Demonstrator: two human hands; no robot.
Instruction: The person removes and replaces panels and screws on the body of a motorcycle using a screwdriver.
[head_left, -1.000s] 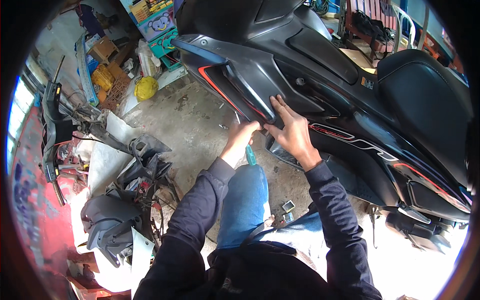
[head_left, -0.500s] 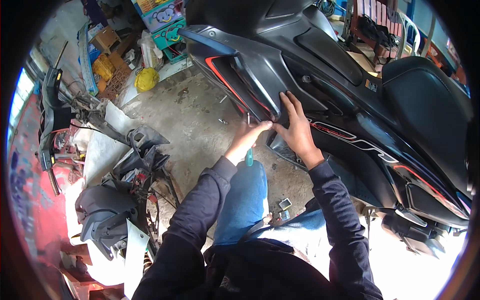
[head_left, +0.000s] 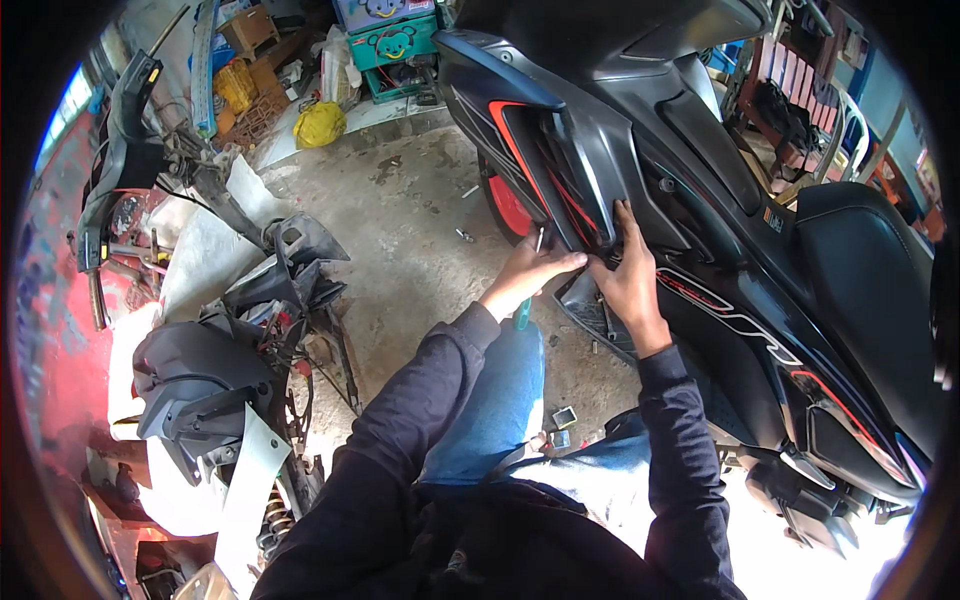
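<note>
Since half a second ago the view has been swung, so that a red curved part point(head_left: 508, 205) is shown more fully beneath the front of the motorbike point(head_left: 710, 150), which is now seen farther to the right. A screwdriver point(head_left: 522, 316) is still gripped by the left hand point(head_left: 525, 275), its green handle left showing below and its shaft above; the thumb is held close to the lower corner of the side panel point(head_left: 592, 150). The right hand point(head_left: 632, 285) is spread, its fingers laid along that panel; whether an edge is pinched by the thumb cannot be told. Since both hands are kept at the same corner, the work there seems to be carried on in place, with no part visibly freed.

Counted from left to right: one handlebar point(head_left: 115, 170), one coil spring point(head_left: 275, 525), one yellow bag point(head_left: 320, 125), one small metal piece point(head_left: 465, 236) left on the floor point(head_left: 400, 215), one screwdriver, two hands, two small square things point(head_left: 565, 417) set down near the knees, one motorbike, one slatted bench point(head_left: 790, 75), one white chair point(head_left: 858, 135) and one black seat point(head_left: 870, 250) are seen.
</note>
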